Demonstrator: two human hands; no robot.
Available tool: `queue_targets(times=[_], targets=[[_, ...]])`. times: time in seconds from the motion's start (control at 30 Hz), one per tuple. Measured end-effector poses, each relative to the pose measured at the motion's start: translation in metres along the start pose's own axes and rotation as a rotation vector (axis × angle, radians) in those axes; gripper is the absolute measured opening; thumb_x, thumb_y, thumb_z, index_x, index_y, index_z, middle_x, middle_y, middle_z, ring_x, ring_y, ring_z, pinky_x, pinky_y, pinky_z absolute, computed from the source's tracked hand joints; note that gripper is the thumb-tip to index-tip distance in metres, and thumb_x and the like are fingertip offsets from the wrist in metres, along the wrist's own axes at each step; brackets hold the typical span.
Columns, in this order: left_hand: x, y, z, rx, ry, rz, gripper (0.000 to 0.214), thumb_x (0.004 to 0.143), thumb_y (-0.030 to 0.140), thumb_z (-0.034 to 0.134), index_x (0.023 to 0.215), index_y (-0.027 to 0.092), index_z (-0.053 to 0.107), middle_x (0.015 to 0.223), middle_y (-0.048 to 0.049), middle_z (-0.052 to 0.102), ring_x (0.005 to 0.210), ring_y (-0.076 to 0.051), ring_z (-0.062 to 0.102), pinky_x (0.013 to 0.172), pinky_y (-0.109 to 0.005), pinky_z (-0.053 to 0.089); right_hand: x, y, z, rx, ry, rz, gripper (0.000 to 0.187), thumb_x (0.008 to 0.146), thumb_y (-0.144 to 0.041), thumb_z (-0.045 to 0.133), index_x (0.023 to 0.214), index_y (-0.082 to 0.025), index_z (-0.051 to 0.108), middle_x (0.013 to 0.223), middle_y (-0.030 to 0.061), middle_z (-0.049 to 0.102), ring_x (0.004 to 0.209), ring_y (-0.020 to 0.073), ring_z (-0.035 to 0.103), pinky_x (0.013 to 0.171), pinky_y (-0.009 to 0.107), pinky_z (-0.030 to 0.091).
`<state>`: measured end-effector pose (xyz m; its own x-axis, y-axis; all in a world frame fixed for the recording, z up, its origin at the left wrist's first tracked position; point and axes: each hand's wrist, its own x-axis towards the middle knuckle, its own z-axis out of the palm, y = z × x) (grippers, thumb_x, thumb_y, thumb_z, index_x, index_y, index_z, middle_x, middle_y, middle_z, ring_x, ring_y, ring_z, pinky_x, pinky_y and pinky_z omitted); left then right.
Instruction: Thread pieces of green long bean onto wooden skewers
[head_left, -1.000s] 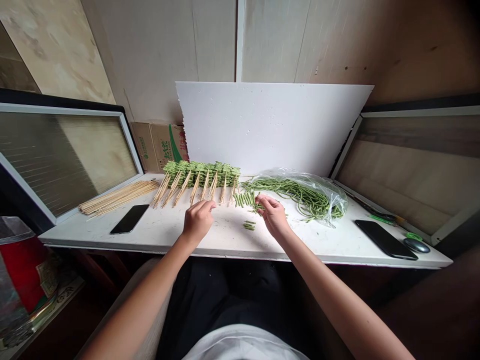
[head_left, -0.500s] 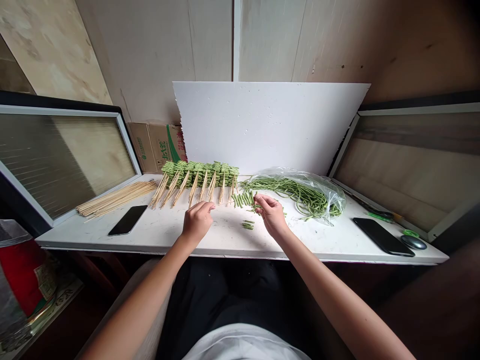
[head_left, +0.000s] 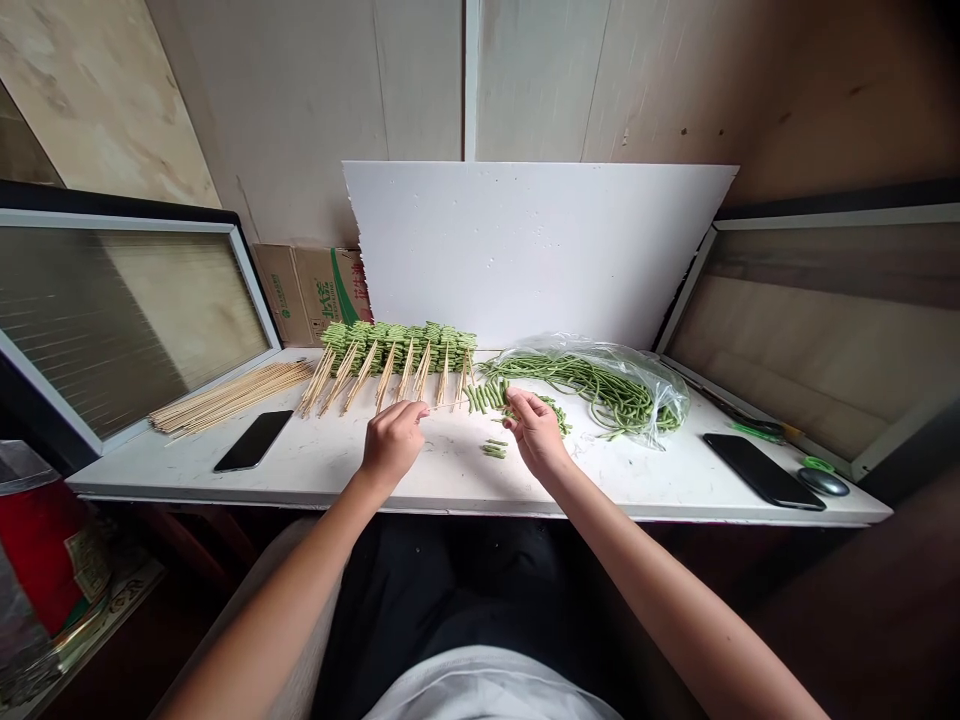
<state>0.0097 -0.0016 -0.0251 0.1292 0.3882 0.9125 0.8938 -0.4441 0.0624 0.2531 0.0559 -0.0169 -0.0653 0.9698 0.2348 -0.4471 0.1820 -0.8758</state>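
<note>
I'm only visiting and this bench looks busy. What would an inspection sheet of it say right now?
Surface: white table, scuffed.
Job's things: green bean pieces on bamboo skewers, in a row; loose bean pieces; long beans in a clear plastic bag; bundle of bare skewers.
Clutter: two black phones; dark oval object.
Grippers: left hand pinches a thin skewer; right hand is pinched, nearest the loose bean pieces.
Cables: nothing seen.
Surroundings: white foam board; cardboard box.

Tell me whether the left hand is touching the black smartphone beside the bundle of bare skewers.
Apart. The head view shows the left hand well to the right of the black smartphone, with white tabletop showing between them.
</note>
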Motion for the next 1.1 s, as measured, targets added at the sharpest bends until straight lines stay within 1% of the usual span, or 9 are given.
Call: queue_targets(times=[0.17,0.3,0.53,0.6,0.7,0.8,0.87,0.97,1.1], targets=[[0.001,-0.004,0.001,-0.044,0.035,-0.017,0.046,0.071,-0.01,0.042,0.091,0.019,0.071,0.083,-0.0032,0.077,0.078,-0.02,0.076,0.068,-0.027,0.057,0.0,-0.012,-0.001,0.015,-0.028,0.0,0.033,0.07,-0.049,0.092,0.09,-0.025,0.082,0.102,0.0062,0.075,0.095,0.0221,0.066,0.058,0.027,0.048],[-0.002,-0.008,0.004,-0.056,0.018,-0.051,0.045,0.071,-0.009,0.043,0.091,0.019,0.071,0.084,-0.0031,0.078,0.079,-0.02,0.076,0.068,-0.027,0.058,0.006,-0.014,-0.009,0.04,-0.051,0.028,0.038,0.08,-0.058,0.081,0.099,-0.024,0.082,0.115,0.0085,0.077,0.105,0.0245,0.067,0.063,0.027,0.053],[-0.004,-0.011,0.005,-0.042,0.013,-0.048,0.042,0.074,-0.008,0.044,0.092,0.018,0.071,0.084,-0.0034,0.079,0.079,-0.02,0.077,0.068,-0.026,0.058,0.018,-0.014,-0.025,-0.025,-0.126,0.05,0.045,0.089,-0.064,0.068,0.102,-0.022,0.081,0.107,0.0096,0.078,0.1,0.024,0.068,0.066,0.027,0.054],[-0.003,-0.012,0.005,-0.048,0.015,-0.046,0.042,0.074,-0.008,0.044,0.093,0.018,0.071,0.084,-0.0037,0.078,0.079,-0.02,0.077,0.068,-0.026,0.058,0.022,-0.016,-0.032,-0.152,-0.162,0.023,0.047,0.093,-0.064,0.063,0.105,-0.023,0.08,0.108,0.0097,0.078,0.1,0.0241,0.07,0.067,0.028,0.054],[-0.003,-0.013,0.004,-0.049,0.022,-0.054,0.042,0.074,-0.008,0.044,0.093,0.018,0.071,0.084,-0.0036,0.078,0.079,-0.02,0.077,0.067,-0.026,0.058,0.028,-0.019,-0.045,-0.562,-0.33,-0.047,0.045,0.095,-0.061,0.061,0.099,-0.021,0.082,0.113,0.0113,0.079,0.1,0.0262,0.071,0.07,0.031,0.054],[-0.004,-0.015,0.005,-0.049,0.015,-0.064,0.042,0.074,-0.008,0.043,0.093,0.018,0.071,0.084,-0.0034,0.078,0.079,-0.02,0.077,0.067,-0.026,0.057,0.03,-0.015,-0.053,-1.028,-0.534,-0.142,0.031,0.094,-0.048,0.069,0.095,-0.021,0.084,0.109,0.0123,0.08,0.095,0.0286,0.072,0.076,0.037,0.055],[-0.005,-0.016,0.006,-0.052,0.008,-0.06,0.043,0.074,-0.009,0.043,0.094,0.018,0.07,0.085,-0.0036,0.078,0.079,-0.02,0.077,0.066,-0.026,0.057,0.03,-0.007,-0.055,-1.216,-0.593,-0.209,0.021,0.094,-0.038,0.071,0.097,-0.021,0.085,0.103,0.0121,0.08,0.094,0.0295,0.071,0.081,0.039,0.054],[-0.005,-0.017,0.006,-0.055,0.006,-0.051,0.043,0.074,-0.009,0.044,0.095,0.018,0.07,0.086,-0.0038,0.078,0.08,-0.02,0.077,0.068,-0.027,0.058,0.028,0.006,-0.057,-1.34,-0.611,-0.262,0.014,0.092,-0.028,0.074,0.097,-0.021,0.085,0.098,0.0123,0.079,0.102,0.0316,0.068,0.083,0.039,0.053],[-0.005,-0.018,0.007,-0.051,0.011,-0.056,0.043,0.074,-0.009,0.044,0.095,0.018,0.07,0.086,-0.0036,0.078,0.079,-0.02,0.077,0.068,-0.027,0.058,0.028,0.013,-0.059,-1.322,-0.573,-0.332,0.007,0.088,-0.024,0.077,0.088,-0.022,0.084,0.095,0.0113,0.079,0.104,0.0322,0.068,0.085,0.04,0.053]])
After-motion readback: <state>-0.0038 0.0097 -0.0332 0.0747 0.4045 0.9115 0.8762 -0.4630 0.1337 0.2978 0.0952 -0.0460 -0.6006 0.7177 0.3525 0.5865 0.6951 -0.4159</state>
